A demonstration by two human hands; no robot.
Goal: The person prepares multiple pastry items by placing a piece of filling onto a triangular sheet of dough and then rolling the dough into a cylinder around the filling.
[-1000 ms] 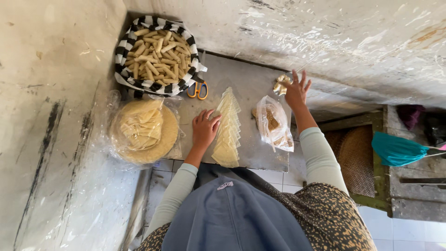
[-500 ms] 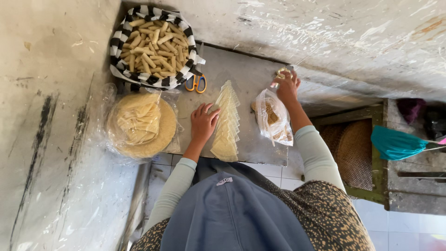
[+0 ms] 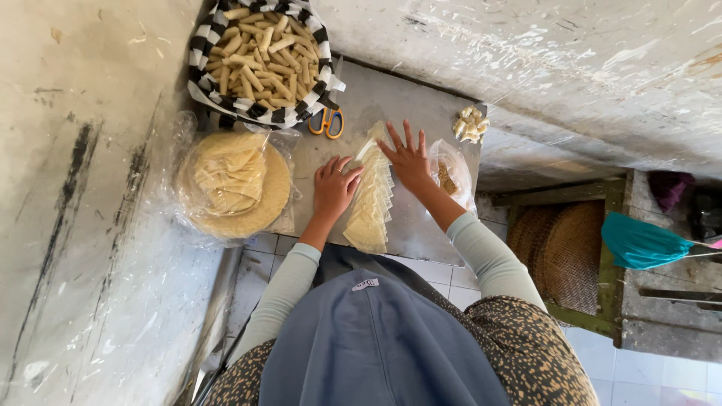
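A: Nearest item?
B: Row of triangular pastry wrappers (image 3: 370, 204) on the metal tabletop (image 3: 376, 98). Left hand (image 3: 333, 190) flat on its left edge, right hand (image 3: 408, 159) on its right, fingers spread, grasping nothing.
A: Farther?
B: Orange-handled scissors (image 3: 326, 122), then the striped basket of rolled pastries (image 3: 259, 56).

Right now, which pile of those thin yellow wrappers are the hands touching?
The fanned row of triangular wrappers on the metal table; both hands rest on it. The round stack sits untouched in plastic.
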